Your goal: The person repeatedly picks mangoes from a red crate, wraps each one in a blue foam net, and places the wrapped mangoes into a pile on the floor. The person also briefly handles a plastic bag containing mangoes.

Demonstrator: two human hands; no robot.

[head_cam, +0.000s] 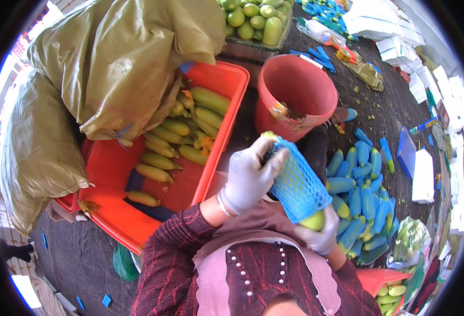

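My left hand (251,172), in a pale work glove, grips the upper end of a green squash in a blue foam net sleeve (301,181). My right hand (322,235), gloved too and slightly blurred, holds the lower end, where the squash's bare green skin shows below the net. On my left a red plastic tub (216,158) holds several bare squashes (159,161), some with orange blossoms. To my right lies a heap of blue-netted squashes (368,197) on the dark floor.
A red bucket (269,118) stands ahead of me. Large tan sacks (117,63) lean over the tub. Behind the bucket is a crate of round green vegetables (255,19). White foam boxes (397,51) and loose blue net sleeves (320,57) lie farther off; a bag of green vegetables (409,241) sits right.
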